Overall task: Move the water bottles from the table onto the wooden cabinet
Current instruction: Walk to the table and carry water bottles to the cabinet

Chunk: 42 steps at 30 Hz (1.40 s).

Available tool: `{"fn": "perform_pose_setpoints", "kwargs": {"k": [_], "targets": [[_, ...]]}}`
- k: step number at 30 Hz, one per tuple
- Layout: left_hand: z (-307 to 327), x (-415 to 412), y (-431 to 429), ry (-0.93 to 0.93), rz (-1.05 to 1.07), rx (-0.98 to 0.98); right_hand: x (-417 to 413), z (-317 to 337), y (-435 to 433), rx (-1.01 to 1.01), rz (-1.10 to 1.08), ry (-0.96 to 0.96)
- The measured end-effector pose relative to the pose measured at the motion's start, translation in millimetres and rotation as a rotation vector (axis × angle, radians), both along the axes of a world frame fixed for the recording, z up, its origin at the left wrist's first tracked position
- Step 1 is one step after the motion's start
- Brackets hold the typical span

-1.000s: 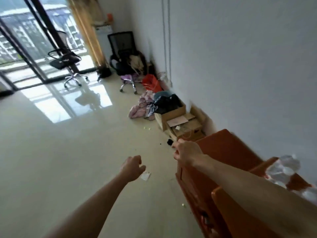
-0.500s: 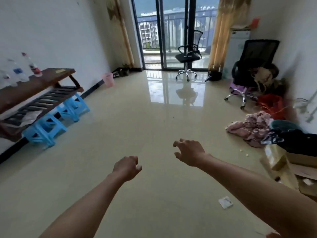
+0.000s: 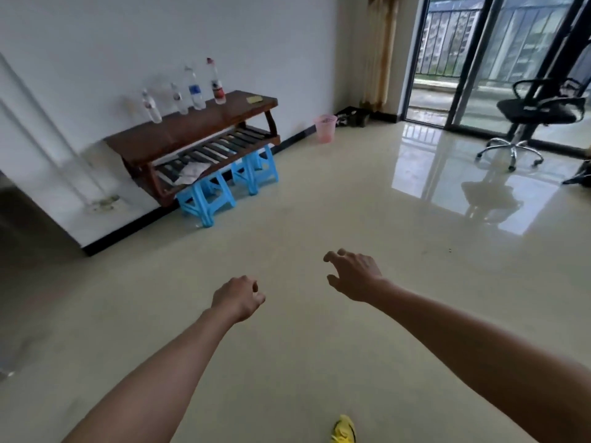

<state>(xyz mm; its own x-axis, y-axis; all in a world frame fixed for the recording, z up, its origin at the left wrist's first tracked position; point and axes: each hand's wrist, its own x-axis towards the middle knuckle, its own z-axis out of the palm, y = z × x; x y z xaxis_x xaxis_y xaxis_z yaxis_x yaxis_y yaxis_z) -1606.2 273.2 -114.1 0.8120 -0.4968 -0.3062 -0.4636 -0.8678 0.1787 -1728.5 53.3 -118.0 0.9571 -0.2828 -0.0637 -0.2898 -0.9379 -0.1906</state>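
A dark wooden table stands against the far left wall. Several clear water bottles stand on its top: a red-labelled bottle, a blue-labelled bottle, and smaller bottles further left. Both my arms reach out over the bare floor, well short of the table. My left hand is loosely curled and holds nothing. My right hand has its fingers spread and is empty. The wooden cabinet is out of view.
Blue plastic stools sit under the table's slatted shelf. A pink bin stands by the wall. A black office chair is at the balcony doors on the right. A yellow shoe shows at the bottom edge.
The view has swung left, from the orange cabinet and the right wall, across the room, to the table with bottles. Both hands stay empty and outstretched.
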Motion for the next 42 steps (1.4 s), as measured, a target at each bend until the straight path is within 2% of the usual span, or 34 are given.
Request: {"fn": "perform_pose_setpoints", "kwargs": {"k": [9, 15, 18, 19, 21, 29, 38, 42], "targets": [[30.4, 196.8, -16.7, -0.006, 0.231, -0.066, 260.5, 30.9, -40.0, 0.013, 0.187, -0.027], [12.0, 340.5, 3.6, 0.0, 0.373, -0.092, 419.5, 15.2, -33.1, -0.026, 0.298, -0.027], [2.3, 422.6, 2.4, -0.002, 0.399, -0.101, 502.1, 1.5, -32.6, -0.011, 0.311, -0.026], [1.5, 484.6, 2.7, -0.005, 0.409, -0.119, 565.2, -0.4, -33.4, -0.014, 0.305, -0.033], [4.6, 511.7, -2.3, -0.001, 0.379, -0.089, 591.0, 6.3, -38.5, -0.018, 0.28, -0.025], [28.4, 712.7, -33.1, -0.011, 0.325, -0.064, 775.6, 23.4, -65.0, 0.021, 0.235, -0.096], [-0.6, 915.6, -113.7, -0.022, 0.335, -0.084, 986.5, -0.7, -149.0, -0.003, 0.247, -0.083], [9.3, 1010.0, -148.8, -0.016, 0.372, -0.08, 1091.6, 11.3, -192.8, 0.06, 0.275, -0.101]]}}
